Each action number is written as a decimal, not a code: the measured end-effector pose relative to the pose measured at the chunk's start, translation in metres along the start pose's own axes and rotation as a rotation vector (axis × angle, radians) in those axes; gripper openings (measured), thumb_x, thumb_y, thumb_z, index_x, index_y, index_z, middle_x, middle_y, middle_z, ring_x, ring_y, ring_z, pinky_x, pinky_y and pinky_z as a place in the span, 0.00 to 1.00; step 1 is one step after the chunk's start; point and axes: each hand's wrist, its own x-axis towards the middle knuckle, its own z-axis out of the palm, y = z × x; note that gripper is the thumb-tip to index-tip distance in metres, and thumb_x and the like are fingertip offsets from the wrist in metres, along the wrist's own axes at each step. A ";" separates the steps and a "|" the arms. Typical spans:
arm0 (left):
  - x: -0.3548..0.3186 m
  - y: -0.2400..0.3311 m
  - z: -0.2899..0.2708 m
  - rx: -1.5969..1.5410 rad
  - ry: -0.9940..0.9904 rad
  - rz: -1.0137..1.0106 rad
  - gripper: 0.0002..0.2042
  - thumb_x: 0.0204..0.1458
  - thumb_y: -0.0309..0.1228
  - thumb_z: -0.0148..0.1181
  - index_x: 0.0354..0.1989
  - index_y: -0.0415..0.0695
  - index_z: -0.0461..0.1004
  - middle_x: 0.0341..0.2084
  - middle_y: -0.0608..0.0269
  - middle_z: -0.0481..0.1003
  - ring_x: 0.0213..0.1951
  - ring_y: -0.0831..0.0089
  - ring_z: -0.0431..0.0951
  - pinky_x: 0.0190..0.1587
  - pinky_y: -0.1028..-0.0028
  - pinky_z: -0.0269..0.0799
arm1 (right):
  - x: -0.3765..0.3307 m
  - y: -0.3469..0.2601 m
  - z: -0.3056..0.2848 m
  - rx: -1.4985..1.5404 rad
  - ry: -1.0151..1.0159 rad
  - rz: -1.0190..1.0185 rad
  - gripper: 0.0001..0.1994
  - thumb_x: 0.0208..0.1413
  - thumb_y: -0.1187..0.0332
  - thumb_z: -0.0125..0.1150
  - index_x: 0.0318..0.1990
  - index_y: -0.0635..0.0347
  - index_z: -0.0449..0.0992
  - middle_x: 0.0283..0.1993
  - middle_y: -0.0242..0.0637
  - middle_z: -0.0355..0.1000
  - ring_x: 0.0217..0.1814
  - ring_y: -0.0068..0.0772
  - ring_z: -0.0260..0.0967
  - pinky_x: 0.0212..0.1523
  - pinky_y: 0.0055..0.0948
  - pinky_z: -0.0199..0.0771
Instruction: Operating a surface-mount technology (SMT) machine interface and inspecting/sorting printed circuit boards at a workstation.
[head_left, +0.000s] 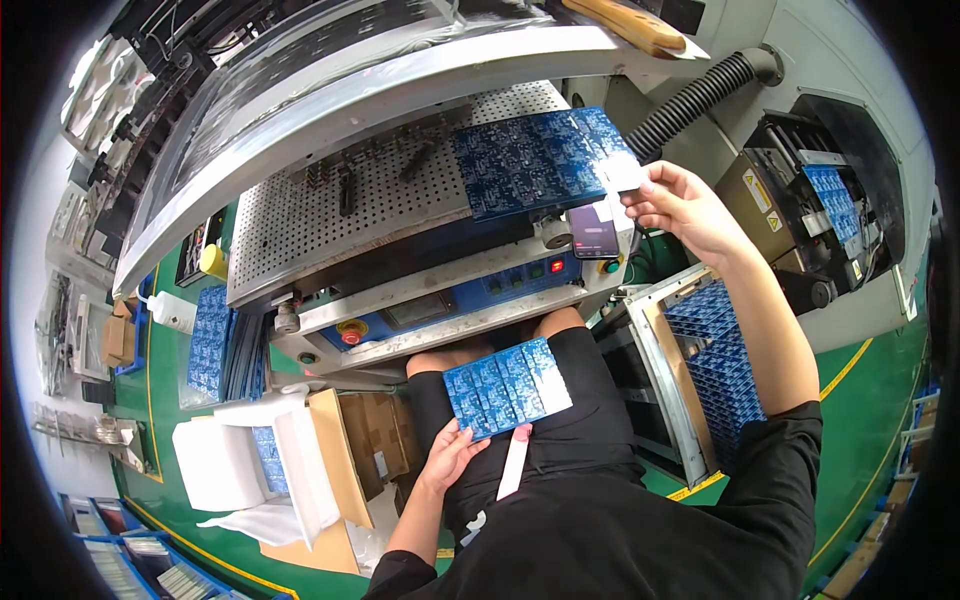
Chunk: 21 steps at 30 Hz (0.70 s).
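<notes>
Lighting: bright indoor light, source outside the view. Glare: burnt-out white patch at the right-hand corner of the upper circuit board (pixel 535 160); paler sheen on the right end of the lower circuit board (pixel 500 390). Self-lit: phone screen (pixel 592 235), red button (pixel 557 266). Dark tones: black shirt (pixel 620 535), little detail. Distortion: strong fisheye; metal frame (pixel 390 92) bowed, corners black. Focus: centre fairly crisp; blue bins (pixel 112 565) at lower left softer.

head view: wide fisheye, left of a pair, worn on the head; faced steeply downward. black shorts (pixel 598 415) are seen from above at close range, left hand (pixel 453 457) and right hand (pixel 685 207) likewise; perforated metal worktable (pixel 290 225) is set beyond, green floor (pixel 850 430) farther below. straight edges are bowed toward the rim.
</notes>
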 end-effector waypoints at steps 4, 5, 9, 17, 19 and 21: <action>-0.037 0.027 0.008 0.038 0.045 0.101 0.16 0.61 0.26 0.54 0.58 0.41 0.68 0.48 0.60 0.76 0.46 0.70 0.78 0.48 0.69 0.77 | -0.002 -0.007 -0.004 -0.100 0.092 -0.029 0.12 0.67 0.64 0.52 0.49 0.62 0.71 0.40 0.33 0.74 0.41 0.18 0.72 0.43 0.17 0.73; -0.049 0.040 0.012 0.054 0.032 0.143 0.16 0.60 0.26 0.55 0.57 0.40 0.68 0.48 0.60 0.76 0.46 0.71 0.78 0.47 0.69 0.79 | -0.008 -0.014 -0.007 -0.196 0.169 -0.078 0.13 0.68 0.62 0.52 0.50 0.63 0.71 0.38 0.31 0.73 0.39 0.17 0.71 0.41 0.16 0.72; -0.093 0.108 0.046 0.144 0.120 0.379 0.22 0.54 0.29 0.63 0.57 0.38 0.67 0.46 0.56 0.77 0.37 0.70 0.81 0.35 0.75 0.81 | -0.024 -0.042 0.005 -0.288 0.220 -0.332 0.16 0.68 0.60 0.51 0.51 0.64 0.71 0.36 0.30 0.72 0.33 0.16 0.67 0.36 0.14 0.69; -0.030 0.250 0.180 0.388 0.120 0.744 0.20 0.58 0.28 0.57 0.57 0.34 0.64 0.43 0.56 0.76 0.30 0.77 0.78 0.33 0.80 0.77 | 0.005 -0.071 0.113 -0.336 -0.352 -0.292 0.21 0.66 0.59 0.54 0.56 0.69 0.69 0.37 0.37 0.76 0.37 0.20 0.73 0.38 0.18 0.73; -0.012 0.274 0.192 0.412 0.139 0.754 0.19 0.59 0.28 0.57 0.57 0.35 0.64 0.42 0.57 0.75 0.29 0.78 0.77 0.34 0.80 0.77 | 0.017 -0.081 0.120 -0.450 -0.334 -0.166 0.20 0.64 0.60 0.58 0.54 0.68 0.70 0.35 0.36 0.76 0.34 0.21 0.73 0.35 0.20 0.72; 0.004 0.297 0.182 0.620 0.133 0.750 0.15 0.59 0.32 0.59 0.51 0.37 0.68 0.34 0.62 0.75 0.29 0.81 0.76 0.33 0.82 0.75 | 0.031 -0.087 0.123 -0.511 -0.326 -0.108 0.20 0.63 0.60 0.59 0.54 0.68 0.71 0.34 0.36 0.76 0.33 0.22 0.73 0.34 0.22 0.72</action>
